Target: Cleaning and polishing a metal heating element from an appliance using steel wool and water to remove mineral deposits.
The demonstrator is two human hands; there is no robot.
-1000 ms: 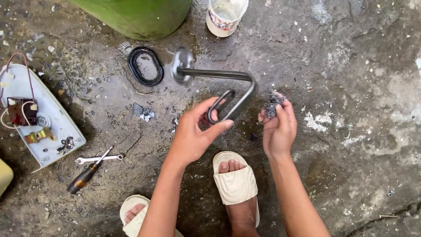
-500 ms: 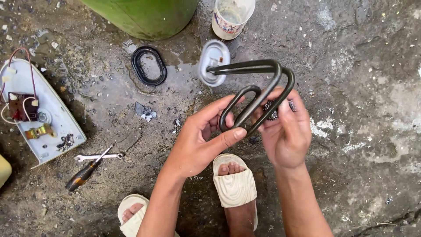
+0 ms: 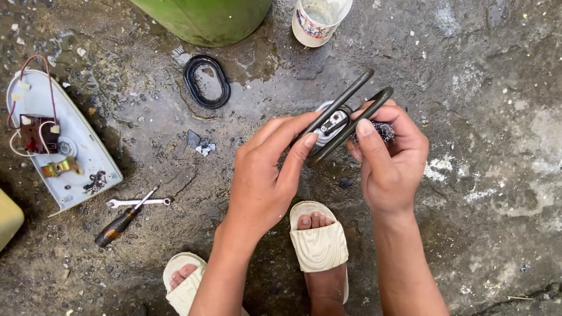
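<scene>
Two hands grip the looped heating element: left hand pinching, right hand also clutching steel wool.

cup: top edge of view, on the wet concrete floor, just right of the green drum | shape: round, open-topped, whitish, partly cut off by the frame | label: printed band around its side, red and blue on white, too small to make out | signs, screens: none
</scene>
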